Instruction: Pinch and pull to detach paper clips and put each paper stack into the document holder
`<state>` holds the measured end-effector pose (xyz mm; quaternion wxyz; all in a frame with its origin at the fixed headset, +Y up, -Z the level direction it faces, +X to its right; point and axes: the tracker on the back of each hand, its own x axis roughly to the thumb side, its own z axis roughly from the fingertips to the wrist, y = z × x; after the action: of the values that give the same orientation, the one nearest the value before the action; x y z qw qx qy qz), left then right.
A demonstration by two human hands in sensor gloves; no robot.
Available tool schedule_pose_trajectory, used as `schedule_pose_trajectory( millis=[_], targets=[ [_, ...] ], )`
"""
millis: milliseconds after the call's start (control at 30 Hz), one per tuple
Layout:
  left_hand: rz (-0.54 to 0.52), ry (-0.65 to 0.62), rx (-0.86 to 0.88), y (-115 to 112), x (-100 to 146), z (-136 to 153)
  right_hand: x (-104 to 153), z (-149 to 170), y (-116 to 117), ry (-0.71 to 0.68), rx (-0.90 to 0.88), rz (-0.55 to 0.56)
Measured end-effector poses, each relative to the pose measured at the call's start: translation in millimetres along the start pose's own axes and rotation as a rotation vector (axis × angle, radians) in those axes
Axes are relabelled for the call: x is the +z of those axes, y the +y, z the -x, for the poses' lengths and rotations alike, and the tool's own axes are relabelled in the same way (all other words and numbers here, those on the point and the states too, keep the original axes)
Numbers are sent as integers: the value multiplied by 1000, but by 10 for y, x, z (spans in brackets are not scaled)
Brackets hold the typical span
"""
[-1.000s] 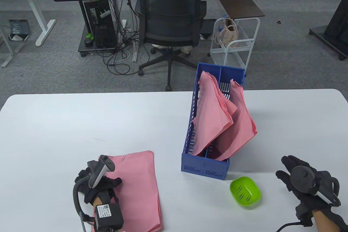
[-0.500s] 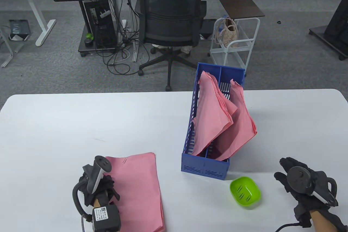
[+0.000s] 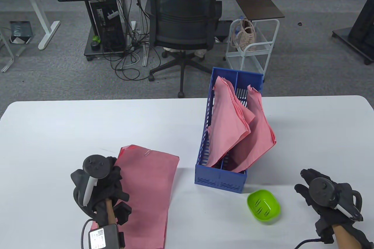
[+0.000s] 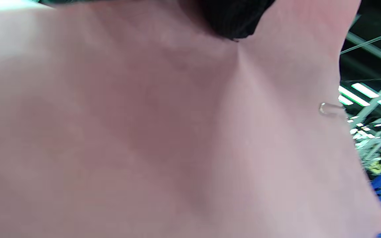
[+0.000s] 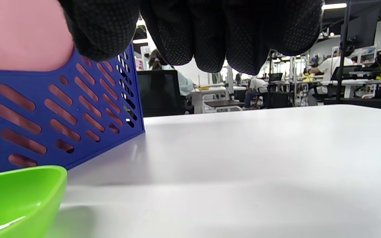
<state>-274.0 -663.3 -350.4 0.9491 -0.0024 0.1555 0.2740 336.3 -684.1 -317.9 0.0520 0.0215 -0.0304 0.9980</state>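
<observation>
At the lower left of the table view, the left hand [image 3: 100,186] grips the edge of the flat pink paper stack [image 3: 146,190], lifted off the white table [image 3: 73,132]. The small metal paper clip [image 3: 147,152] sits at the stack's upper edge. The right hand [image 3: 327,195] rests relaxed, holding nothing. With one hand gripping, the sheets may bend or slide.

Table view: bright, even overhead light, sharp throughout. We note soft, short shadows on the tabletop [image 3: 87,126] beside the document holder [image 3: 219,177] and green bowl [image 3: 263,206]. Straight lines bow slightly toward the frame edges.

Left wrist view: heavily blurred. The pink paper stack [image 4: 144,132] fills the frame, out of focus and smeared; ceiling strip lights [image 4: 359,96] glare at right.

Right wrist view: glove fingers [image 5: 207,36] close and soft; bowl rim slightly soft. We see diffuse sheen across the tabletop; the background is bright and reasonably clear.
</observation>
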Motion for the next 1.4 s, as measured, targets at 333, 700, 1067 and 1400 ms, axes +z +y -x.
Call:
schedule_pose_trajectory(
  millis=[333,700,1067,1400],
  targets=[
    [-186,-365,1,339,569,-716,87,-418,-483,-133,-30,214],
    [-210,-708,-64,103,1033,-1288,303,-1582,-1040,-519,-116,563],
    [-204,-882,-112,-131,1250,-1514,177,-2034,-824,-609,-207,425],
    [-53,-834,-169,-127,1142,-1467,210,-1937,-706,-647,-340,376]
  ],
)
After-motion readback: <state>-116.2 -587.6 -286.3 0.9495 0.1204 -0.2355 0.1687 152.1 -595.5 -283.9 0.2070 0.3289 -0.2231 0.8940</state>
